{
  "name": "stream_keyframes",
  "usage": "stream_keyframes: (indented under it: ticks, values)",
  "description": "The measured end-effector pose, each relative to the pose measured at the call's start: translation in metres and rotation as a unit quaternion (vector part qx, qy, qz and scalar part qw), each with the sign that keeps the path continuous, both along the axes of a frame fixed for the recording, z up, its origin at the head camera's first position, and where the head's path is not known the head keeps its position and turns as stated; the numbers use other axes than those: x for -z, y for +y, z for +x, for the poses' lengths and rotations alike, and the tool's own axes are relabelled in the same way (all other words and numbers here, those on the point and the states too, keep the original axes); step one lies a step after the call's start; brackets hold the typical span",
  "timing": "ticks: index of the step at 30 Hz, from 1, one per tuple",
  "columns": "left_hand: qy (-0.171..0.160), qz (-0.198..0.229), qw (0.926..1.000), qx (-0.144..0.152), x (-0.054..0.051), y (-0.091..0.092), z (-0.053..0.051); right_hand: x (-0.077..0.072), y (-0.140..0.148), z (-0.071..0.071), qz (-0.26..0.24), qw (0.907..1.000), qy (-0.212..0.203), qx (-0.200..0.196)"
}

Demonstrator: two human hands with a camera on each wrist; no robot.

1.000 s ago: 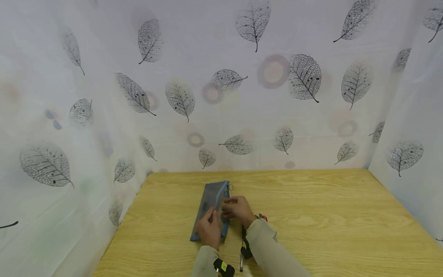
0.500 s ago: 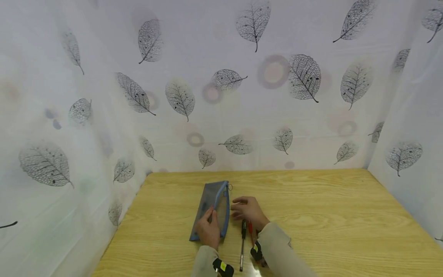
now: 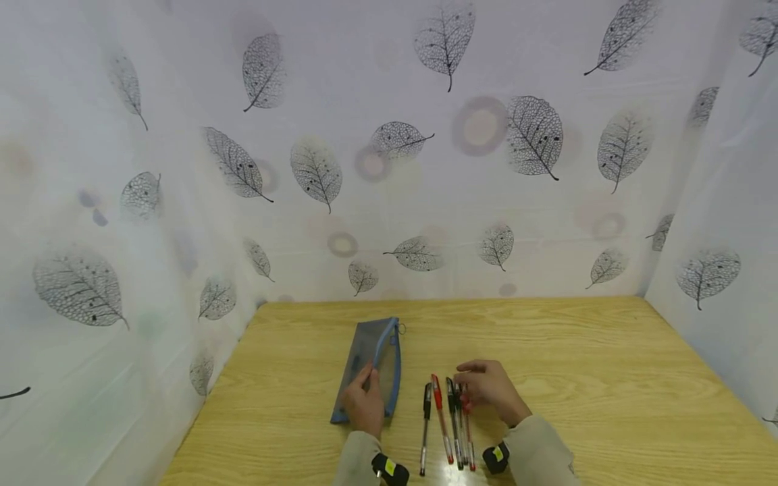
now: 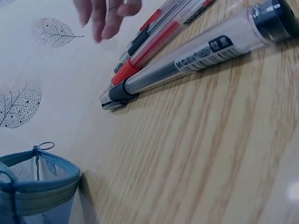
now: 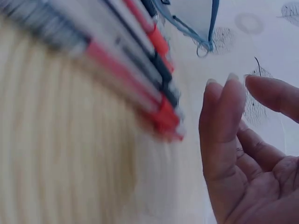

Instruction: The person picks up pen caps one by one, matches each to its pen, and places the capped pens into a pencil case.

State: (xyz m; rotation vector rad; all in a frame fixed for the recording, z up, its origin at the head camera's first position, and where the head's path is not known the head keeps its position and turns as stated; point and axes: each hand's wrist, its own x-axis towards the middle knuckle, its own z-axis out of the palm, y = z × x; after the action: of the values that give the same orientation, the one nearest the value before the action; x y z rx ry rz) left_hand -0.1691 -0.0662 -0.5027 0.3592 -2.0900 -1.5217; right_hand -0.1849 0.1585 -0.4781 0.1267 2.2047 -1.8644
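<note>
Your left hand (image 3: 365, 403) pinches the blue-trimmed translucent zip pouch (image 3: 366, 347), nearer the left than right edge of the wood-grain tabletop (image 3: 583, 381). Your right hand (image 3: 491, 389), relaxed and empty, hovers beside clear-barrelled red and black pens (image 3: 454, 423), one label (image 4: 201, 57) reading "M&G".

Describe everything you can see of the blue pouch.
The blue pouch is roughly rectangular, with cloudy see-through walls, perhaps plastic or mesh, and solid blue edging. A small ring sits at its far end. Its long mouth gapes toward the pens on its right. It rests on the table; the left hand pinches the mouth's left edge.
</note>
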Motion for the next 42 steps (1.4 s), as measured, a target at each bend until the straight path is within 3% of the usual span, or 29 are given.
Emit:
stream_keyframes:
  ticks: [10,24,32,42]
  values:
    - [-0.008,0.004,1.0,0.001,-0.001,0.0,0.001,0.004,0.014,0.01,0.033,0.9991,-0.023,0.016]
    - [-0.009,0.005,0.9999,-0.004,-0.001,0.0,0.001,0.014,0.017,0.015,0.039,0.9985,-0.033,-0.019]
    - [-0.025,0.015,0.9996,0.0,0.0,0.0,0.001,0.018,0.013,0.013,0.092,0.9949,-0.042,-0.002]
    - [-0.024,0.008,0.9997,-0.001,0.001,0.001,-0.001,0.02,0.007,0.012,0.169,0.9854,-0.02,0.014]
